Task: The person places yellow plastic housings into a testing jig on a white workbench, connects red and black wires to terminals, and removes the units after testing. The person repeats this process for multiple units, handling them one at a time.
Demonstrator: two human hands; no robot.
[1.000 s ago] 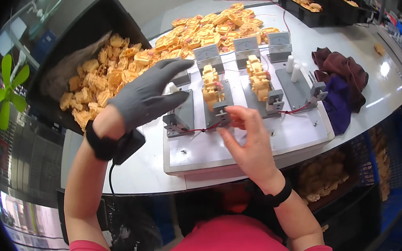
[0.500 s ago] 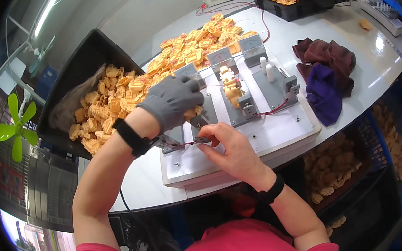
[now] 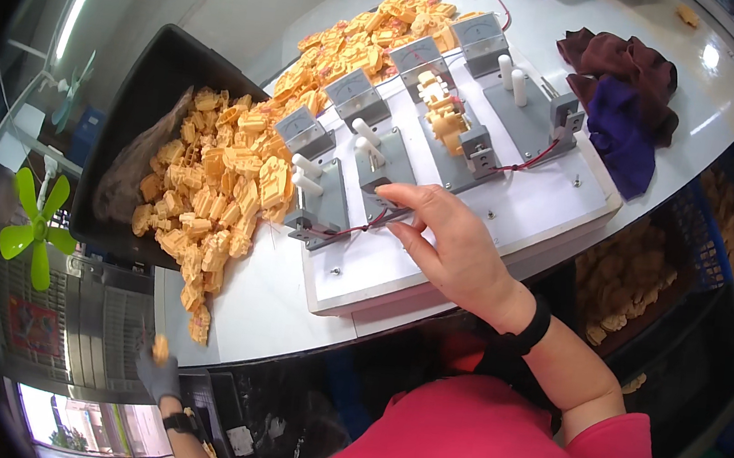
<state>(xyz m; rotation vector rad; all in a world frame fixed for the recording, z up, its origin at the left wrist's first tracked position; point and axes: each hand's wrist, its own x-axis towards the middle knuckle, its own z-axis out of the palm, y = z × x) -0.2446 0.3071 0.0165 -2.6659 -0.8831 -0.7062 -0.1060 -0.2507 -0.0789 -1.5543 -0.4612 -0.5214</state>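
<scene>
My left hand (image 3: 159, 375), in a grey glove, is low at the far left beyond the table edge, closed on a small yellow-orange plastic part (image 3: 160, 349). My bare right hand (image 3: 463, 252) has thumb and index finger pinched about the grey bracket (image 3: 381, 202) at the near end of the second station from the left on a white test board (image 3: 434, 267). Two white pegs (image 3: 367, 144) stand bare on that station. On the third station sits a yellow plastic part (image 3: 446, 123) against its near bracket (image 3: 480, 149).
Behind the stations stand grey analog meters (image 3: 359, 94). Piled yellow parts (image 3: 369, 37) lie beyond them. A black bin (image 3: 146, 72) at left spills more parts (image 3: 220, 178). Maroon and purple cloths (image 3: 623, 131) lie at right. Red wires (image 3: 526, 161) join the brackets. Below the left edge is a black container (image 3: 223, 402).
My left hand has moved from the second station down and left past the table edge, carrying a yellow part. My right hand stays at the bracket. The view has shifted slightly.
</scene>
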